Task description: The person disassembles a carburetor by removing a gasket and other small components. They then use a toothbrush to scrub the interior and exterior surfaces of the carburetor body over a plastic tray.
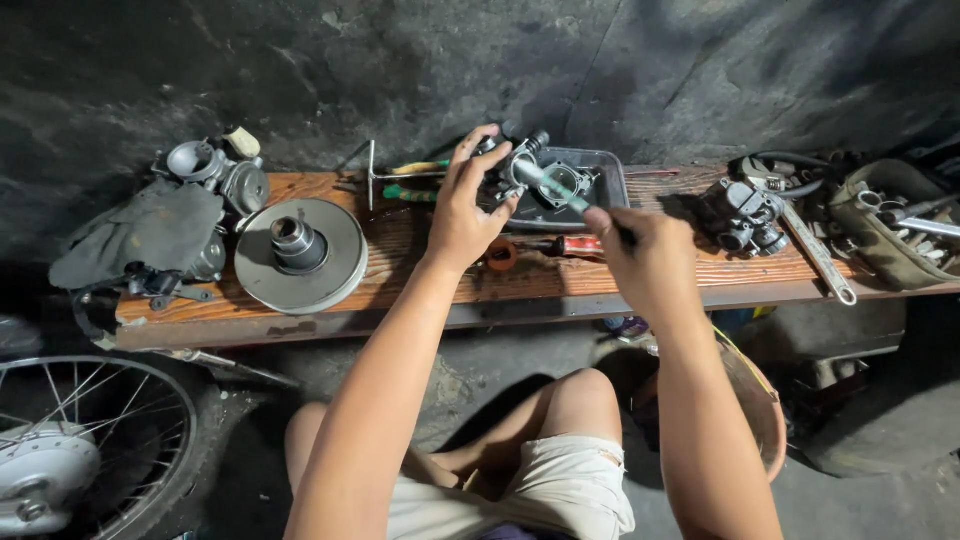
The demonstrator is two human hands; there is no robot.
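dim scene, bright overhead light, dark corners, slight edge distortion.

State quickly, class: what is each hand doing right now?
Left hand: closed on the carburetor.
Right hand: closed on the screwdriver, tip at the carburetor.

- Pulley disc (300,255) sitting on the bench (420,285), left end; cloth (145,232) lying further left.
- Tray (590,185) resting mid-bench, against the wall.
- Carburetor (742,215) lying right of the tray, wrench (818,255) just beside it.
- Wheel (75,445) standing on the floor, below the bench's left end.
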